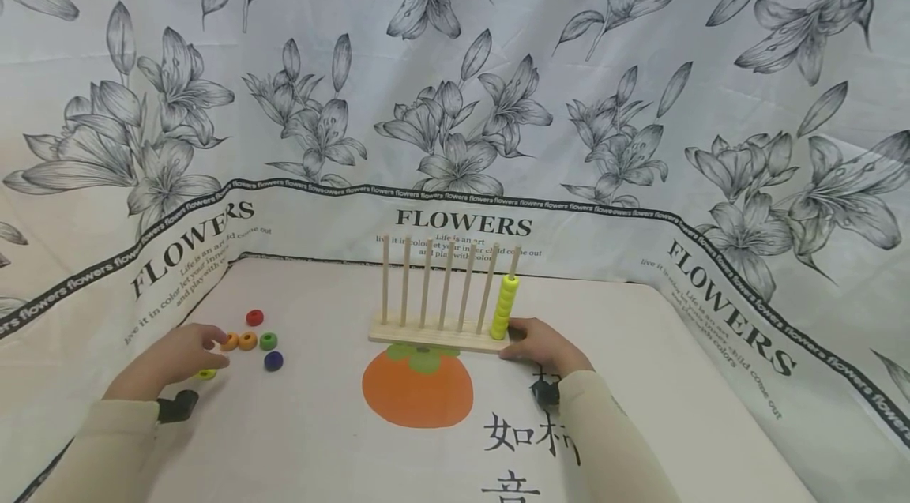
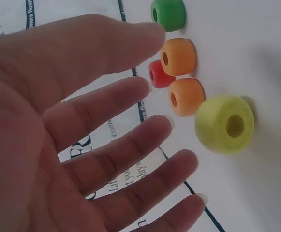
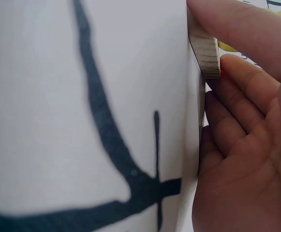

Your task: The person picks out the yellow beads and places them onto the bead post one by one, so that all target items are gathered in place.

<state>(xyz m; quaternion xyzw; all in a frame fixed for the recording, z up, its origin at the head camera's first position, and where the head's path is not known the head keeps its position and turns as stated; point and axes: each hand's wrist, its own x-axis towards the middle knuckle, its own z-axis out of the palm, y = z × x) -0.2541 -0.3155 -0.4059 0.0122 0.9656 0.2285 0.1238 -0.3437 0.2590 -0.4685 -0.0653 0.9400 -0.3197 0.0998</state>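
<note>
My left hand [image 1: 174,361] hovers over loose beads at the left, fingers spread and holding nothing. Nearest to it lie a yellow bead [image 2: 225,124] and two orange beads [image 2: 179,56]; a red bead [image 1: 254,317], a green bead [image 1: 268,341] and a dark blue bead [image 1: 273,361] are just beyond. With my right hand [image 1: 546,345] I grip the right end of a wooden bead rack [image 1: 426,335], thumb at the front and fingers behind. The rack has several upright pegs; its rightmost peg carries a stack of yellow beads [image 1: 505,307], while the others are bare.
The white tablecloth bears a printed orange persimmon [image 1: 418,388] in front of the rack and black characters [image 1: 508,433] at the right. A floral curtain [image 1: 455,132] rises behind and along both sides. Small black cameras [image 1: 178,406] sit at both wrists.
</note>
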